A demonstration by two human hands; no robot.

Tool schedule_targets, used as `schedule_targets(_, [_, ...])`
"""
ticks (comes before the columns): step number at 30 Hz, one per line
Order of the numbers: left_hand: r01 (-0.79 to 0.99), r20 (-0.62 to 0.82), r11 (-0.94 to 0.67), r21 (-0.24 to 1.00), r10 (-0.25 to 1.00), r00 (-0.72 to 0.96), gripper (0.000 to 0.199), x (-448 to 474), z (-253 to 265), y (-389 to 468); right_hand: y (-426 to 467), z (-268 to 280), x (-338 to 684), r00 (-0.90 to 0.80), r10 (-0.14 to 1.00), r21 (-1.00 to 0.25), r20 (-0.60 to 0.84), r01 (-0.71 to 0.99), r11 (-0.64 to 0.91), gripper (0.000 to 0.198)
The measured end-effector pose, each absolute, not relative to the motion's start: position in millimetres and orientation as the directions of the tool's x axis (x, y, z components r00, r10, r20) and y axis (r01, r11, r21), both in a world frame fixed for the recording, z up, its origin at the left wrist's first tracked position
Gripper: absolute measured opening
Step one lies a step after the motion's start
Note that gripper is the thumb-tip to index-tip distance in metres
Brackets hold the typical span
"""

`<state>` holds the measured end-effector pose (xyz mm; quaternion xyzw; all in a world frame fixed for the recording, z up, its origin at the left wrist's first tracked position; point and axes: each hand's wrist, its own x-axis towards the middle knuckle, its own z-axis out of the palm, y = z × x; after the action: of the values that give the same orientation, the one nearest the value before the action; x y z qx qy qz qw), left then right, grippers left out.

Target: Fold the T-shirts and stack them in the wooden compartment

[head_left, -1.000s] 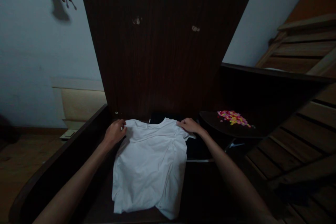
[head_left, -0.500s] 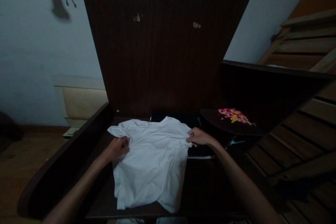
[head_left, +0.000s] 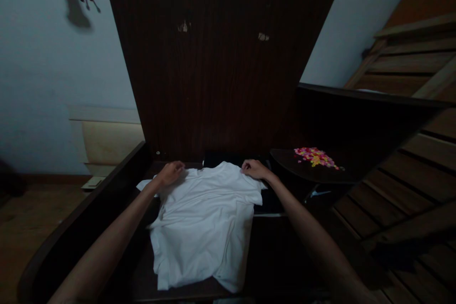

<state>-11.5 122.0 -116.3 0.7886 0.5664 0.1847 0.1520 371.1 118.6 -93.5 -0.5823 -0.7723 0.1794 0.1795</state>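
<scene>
A white T-shirt [head_left: 206,218] lies spread and wrinkled on a dark wooden desk top, its neckline toward the back and its hem near the front edge. My left hand [head_left: 173,172] is at the shirt's left shoulder, its fingers loosely bent and apart, with no cloth visibly held. My right hand [head_left: 254,169] is at the right shoulder beside the neckline, its fingertips drawn together on the cloth. The left sleeve sticks out past my left wrist, and the right sleeve lies below my right wrist.
Behind the shirt rises a tall dark wooden panel [head_left: 221,66]. A raised side board [head_left: 81,218] borders the left. Colourful small pieces [head_left: 317,157] lie on a rounded shelf [head_left: 285,157] at the right. Wooden slats [head_left: 409,171] stand farther right.
Both hands have let go of the sleeve areas and moved up and inward to the shoulders. The sleeves now lie wider and the upper part of the shirt is more spread.
</scene>
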Motion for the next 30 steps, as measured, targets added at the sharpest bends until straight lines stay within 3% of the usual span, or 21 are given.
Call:
schedule_targets(6, [0.820, 0.045, -0.319, 0.476, 0.940, 0.339, 0.024, 9.8, -131.7, 156.4, 142.2, -111.0, 351.0, -0.303, 0.953, -0.519, -0.004, 0.815, 0.257, 0.023])
schedule_targets(12, [0.779, 0.031, -0.268, 0.566, 0.952, 0.305, 0.009, 6.9, -145.1, 160.2, 146.7, -107.4, 362.3, -0.286, 0.951, -0.617, -0.119, 0.772, 0.155, 0.016])
schedule_targets(20, [0.575, 0.129, -0.199, 0.793, 0.978, 0.161, 0.024, -17.4, -125.3, 155.6, 143.3, -90.5, 376.5, -0.293, 0.955, -0.794, -0.036, 0.588, 0.151, 0.024])
schedule_targets(24, [0.335, 0.146, -0.165, 0.928, 0.986, 0.083, 0.031, -24.7, -109.2, 154.0, 141.6, -84.2, 373.9, -0.294, 0.955, -0.839, 0.051, 0.506, 0.200, 0.027])
schedule_targets(26, [0.257, 0.132, -0.146, 0.955, 0.989, 0.071, 0.036, -26.5, -102.0, 152.6, 141.3, -81.8, 372.3, -0.307, 0.948, -0.842, 0.079, 0.489, 0.229, 0.028])
schedule_targets(30, [0.305, 0.127, -0.145, 0.941, 0.989, 0.079, 0.040, -31.3, -91.4, 148.9, 141.0, -78.9, 371.7, -0.313, 0.947, -0.840, 0.066, 0.495, 0.222, 0.037])
